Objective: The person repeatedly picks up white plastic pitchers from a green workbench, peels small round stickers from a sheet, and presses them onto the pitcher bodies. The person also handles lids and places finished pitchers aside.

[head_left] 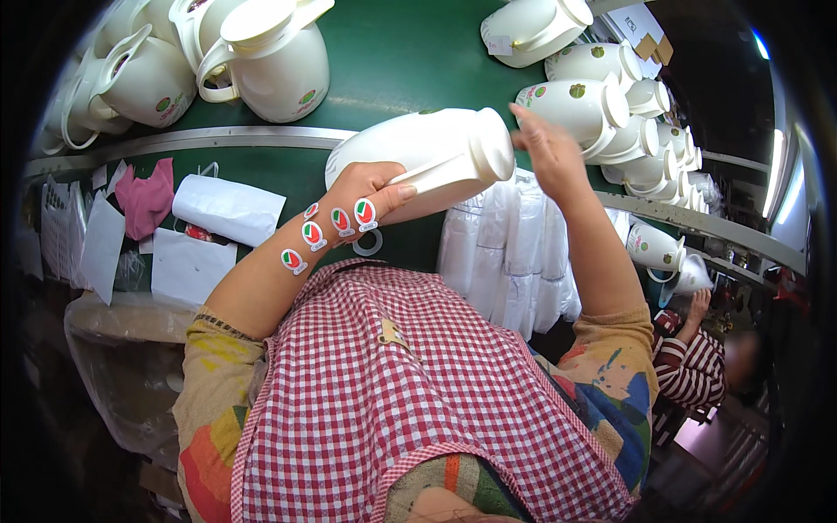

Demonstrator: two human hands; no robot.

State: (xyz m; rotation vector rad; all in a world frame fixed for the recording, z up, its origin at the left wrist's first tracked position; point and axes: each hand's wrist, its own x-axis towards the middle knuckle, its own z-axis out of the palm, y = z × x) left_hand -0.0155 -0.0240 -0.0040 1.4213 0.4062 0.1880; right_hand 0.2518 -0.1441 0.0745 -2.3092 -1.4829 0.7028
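Head view, looking down past the chest of a person in a red-and-white checked apron [384, 375] and a multicoloured patterned top. The person's left hand [377, 187] is closed around the handle side of a cream jug [423, 144], its thumb laid along the handle; the fingers on the far side are hidden. The jug lies on its side in this grip, over the metal rail [244, 137] at the near edge of a green table [401, 57], its lid end pointing right. Five red, green and white stickers [313, 235] are stuck along the left forearm and hand. The right hand [549, 144], slightly blurred, is raised just beyond the lid end with its fingers spread open, and no object shows in its grip. Whether its fingertips touch the jugs on the right [571, 105] behind them is hard to tell.

More cream jugs with small printed designs crowd the table: a group of jugs on the left [279, 83], and that row to the right. Below the rail, at left, are a pink cloth [145, 199], a white roll [225, 209] and loose white sheets [192, 266]. A white ring [368, 243] sits below the left hand, and bundled clear plastic bags [506, 253] hang right of centre. At far right, a co-worker in a striped top [693, 370] reaches a hand [699, 305] toward a pale item.
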